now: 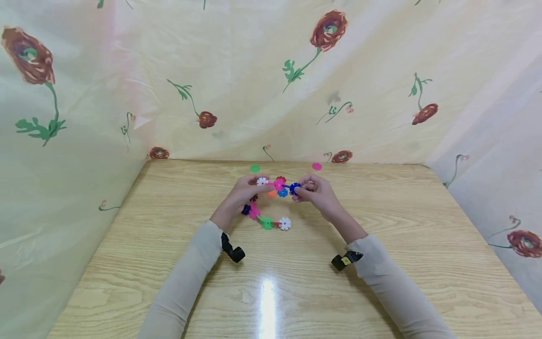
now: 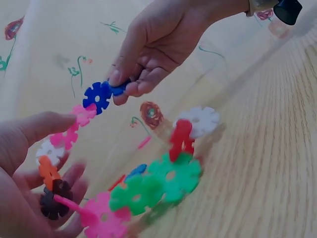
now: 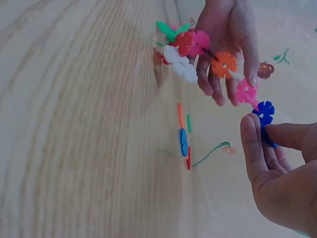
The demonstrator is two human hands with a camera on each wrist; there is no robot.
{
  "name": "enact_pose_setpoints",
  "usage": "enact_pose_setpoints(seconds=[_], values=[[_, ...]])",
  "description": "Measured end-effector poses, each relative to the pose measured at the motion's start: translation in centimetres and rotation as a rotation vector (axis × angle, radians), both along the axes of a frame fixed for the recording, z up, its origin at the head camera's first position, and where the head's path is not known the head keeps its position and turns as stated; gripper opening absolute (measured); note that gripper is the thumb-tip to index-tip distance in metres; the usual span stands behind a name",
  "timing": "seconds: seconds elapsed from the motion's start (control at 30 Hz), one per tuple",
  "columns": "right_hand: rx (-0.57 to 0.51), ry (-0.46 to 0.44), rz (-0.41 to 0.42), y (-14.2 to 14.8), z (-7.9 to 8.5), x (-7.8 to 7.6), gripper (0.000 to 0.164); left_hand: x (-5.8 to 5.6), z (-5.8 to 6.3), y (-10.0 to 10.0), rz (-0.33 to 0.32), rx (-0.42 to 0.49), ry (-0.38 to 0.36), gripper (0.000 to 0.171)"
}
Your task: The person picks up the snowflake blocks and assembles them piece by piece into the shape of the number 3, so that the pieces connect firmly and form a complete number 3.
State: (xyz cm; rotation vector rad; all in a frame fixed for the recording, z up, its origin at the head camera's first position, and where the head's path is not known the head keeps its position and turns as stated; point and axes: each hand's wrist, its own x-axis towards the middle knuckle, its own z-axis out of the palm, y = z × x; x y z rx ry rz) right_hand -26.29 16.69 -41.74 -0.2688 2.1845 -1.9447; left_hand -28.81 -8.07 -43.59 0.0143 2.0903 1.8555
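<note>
A chain of flower-shaped plastic discs, slotted together edge to edge, curves between my hands. My left hand point(image 1: 247, 190) grips it along its upper part, the thumb against a pink disc point(image 2: 83, 115) and the fingers behind a white disc point(image 2: 49, 151) and an orange disc point(image 2: 49, 171). At the chain's upper end, my right hand point(image 1: 319, 193) pinches dark blue discs point(image 3: 265, 113) between thumb and fingers. The other end hangs free, with green discs point(image 2: 174, 176), a red disc point(image 2: 182, 139) and a white disc point(image 1: 285, 223). Part of the chain is hidden behind my left hand.
Loose discs lie on the wooden table point(image 1: 381, 282) beyond the chain: a green one point(image 1: 255, 168), a pink one point(image 1: 316, 166), a red one point(image 1: 281, 179), a blue one point(image 1: 282, 192) and an orange one point(image 1: 272, 193). Flower-patterned cloth point(image 1: 241, 94) hangs behind the table.
</note>
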Motion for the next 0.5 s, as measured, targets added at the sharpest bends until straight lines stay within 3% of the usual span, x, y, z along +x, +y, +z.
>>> enact_pose_setpoints(seconds=[0.13,0.3,0.4,0.5], values=[[0.003,-0.007,-0.026,0.1,0.0,0.1,0.016,0.4,1.1,-0.2,0.102,0.016,0.104,0.058],[-0.004,-0.022,-0.074,0.2,-0.2,0.3,0.016,1.4,2.5,0.3,0.227,0.059,0.191,0.038],[-0.021,-0.026,-0.100,0.2,-0.3,0.4,0.016,2.1,2.7,1.5,0.213,0.077,0.162,0.027],[-0.055,-0.023,-0.121,0.1,-0.4,0.4,0.015,2.7,2.3,2.7,0.160,0.081,0.078,0.024]])
